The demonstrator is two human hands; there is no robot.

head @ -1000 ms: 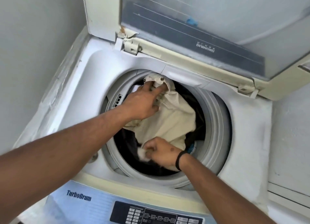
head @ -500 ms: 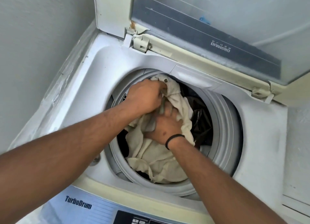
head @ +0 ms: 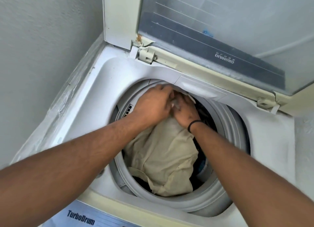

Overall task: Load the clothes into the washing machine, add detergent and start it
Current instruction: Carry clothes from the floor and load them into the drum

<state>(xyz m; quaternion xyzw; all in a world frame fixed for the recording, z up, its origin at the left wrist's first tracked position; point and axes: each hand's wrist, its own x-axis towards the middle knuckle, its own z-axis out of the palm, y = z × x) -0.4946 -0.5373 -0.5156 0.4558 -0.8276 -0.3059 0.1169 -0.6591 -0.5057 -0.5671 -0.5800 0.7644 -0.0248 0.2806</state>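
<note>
A top-loading washing machine (head: pixel 95 90) stands with its lid (head: pixel 212 19) raised. A beige garment (head: pixel 163 157) fills most of the drum opening, with dark clothes (head: pixel 203 112) under and beside it. My left hand (head: pixel 153 106) and my right hand (head: pixel 186 111) meet at the far rim of the drum (head: pixel 226 203), both curled into the top edge of the beige garment. A black band circles my right wrist. The fingertips are blurred and partly hidden by cloth.
A grey wall (head: pixel 42 39) runs close along the machine's left side. The control panel with the TurboDrum label (head: pixel 80 217) lies at the near edge. A lint filter grille (head: pixel 128 109) shows inside the drum's left wall.
My right hand has moved from the near side of the drum up to my left hand at the far rim. The beige garment has spread down over the dark clothes.
</note>
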